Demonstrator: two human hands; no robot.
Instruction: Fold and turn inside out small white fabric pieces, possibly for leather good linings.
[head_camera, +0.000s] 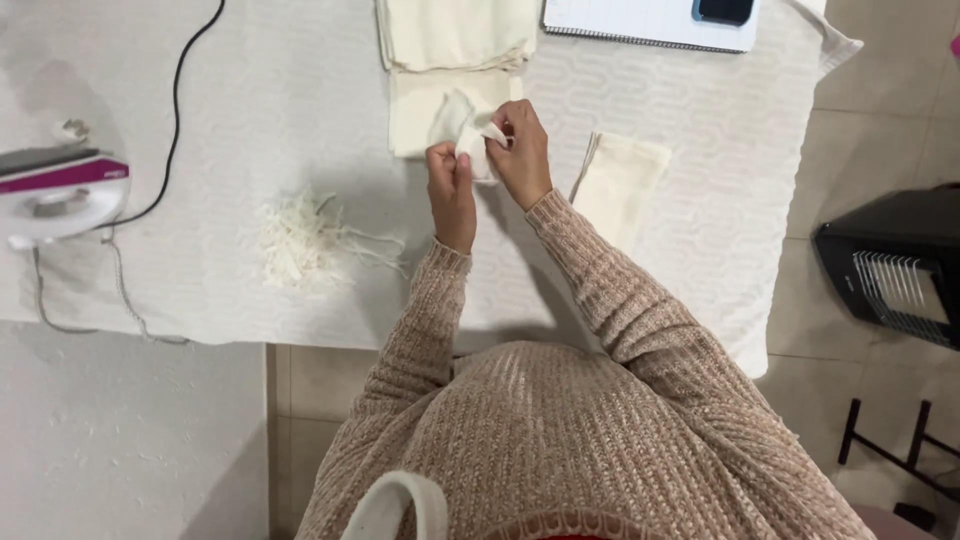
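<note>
A small cream cloth piece (478, 135) is gripped between the fingers of the left hand (450, 185) and right hand (522, 150), at upper centre of the frame. A heap of cream strips (300, 240) is seen left of the hands on the bench (250, 110).

At the far edge of the table I see one screen: a small dark phone (725, 10), rectangular with rounded corners and a blue rim, its glass black and unlit. It lies on the right part of a white spiral-bound notebook (640, 22), and the top edge of my view cuts it off. I see no packages, labels or signs anywhere else.
</note>
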